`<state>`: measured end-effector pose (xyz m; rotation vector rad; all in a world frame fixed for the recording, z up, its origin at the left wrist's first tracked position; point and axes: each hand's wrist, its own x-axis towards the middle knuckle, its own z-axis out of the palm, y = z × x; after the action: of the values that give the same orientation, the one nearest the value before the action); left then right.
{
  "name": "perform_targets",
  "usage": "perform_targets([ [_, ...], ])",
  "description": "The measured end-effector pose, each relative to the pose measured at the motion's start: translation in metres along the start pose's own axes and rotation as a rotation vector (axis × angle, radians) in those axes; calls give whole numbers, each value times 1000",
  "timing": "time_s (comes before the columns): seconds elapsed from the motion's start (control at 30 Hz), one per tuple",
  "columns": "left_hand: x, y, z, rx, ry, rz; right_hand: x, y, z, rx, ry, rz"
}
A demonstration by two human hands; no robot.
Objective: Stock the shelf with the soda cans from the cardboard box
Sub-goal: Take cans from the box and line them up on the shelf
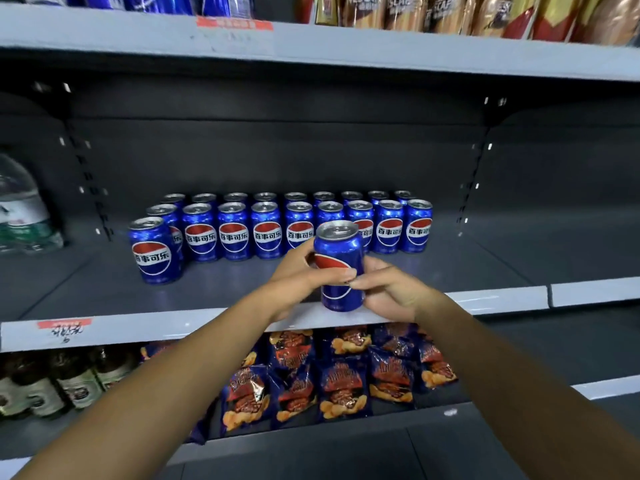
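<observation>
At the far left of the grey shelf (104,299) a large water bottle (20,209) is seen, partly cut off. Next to the right, blue soda cans stand upright: a single can (154,251) is set nearest, with two longer rows behind it, nine in the far row (294,197) and, as far as can be counted, nine in the nearer row (266,230), some being partly hidden. The left hand (304,275) is stretched forward from the lower left, its fingers curled around the left side of a held can (339,265), the thumb laid across the label. The can is kept upright above the shelf's front edge, near the rows. The right hand (388,289) is brought in from the lower right, its fingers wrapped around the can's right side. Below, six snack bags (343,386) can be counted, though more may be hidden.
</observation>
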<state>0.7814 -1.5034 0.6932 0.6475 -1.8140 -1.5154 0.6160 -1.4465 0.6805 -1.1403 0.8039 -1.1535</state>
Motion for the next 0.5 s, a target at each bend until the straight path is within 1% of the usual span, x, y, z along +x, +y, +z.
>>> perform_targets([
  [0.1, 5, 0, -16, 55, 121, 25, 22, -1, 13, -141, 85, -4],
  [0.2, 7, -1, -33, 95, 190, 36, 44, 2, 25, -252, 133, -16],
  [0.33, 9, -10, -58, 154, 315, 6, 74, 15, 42, -410, 207, -26],
  [0.5, 7, -19, -86, 141, 452, -11, 110, 36, 64, -500, 342, -59],
])
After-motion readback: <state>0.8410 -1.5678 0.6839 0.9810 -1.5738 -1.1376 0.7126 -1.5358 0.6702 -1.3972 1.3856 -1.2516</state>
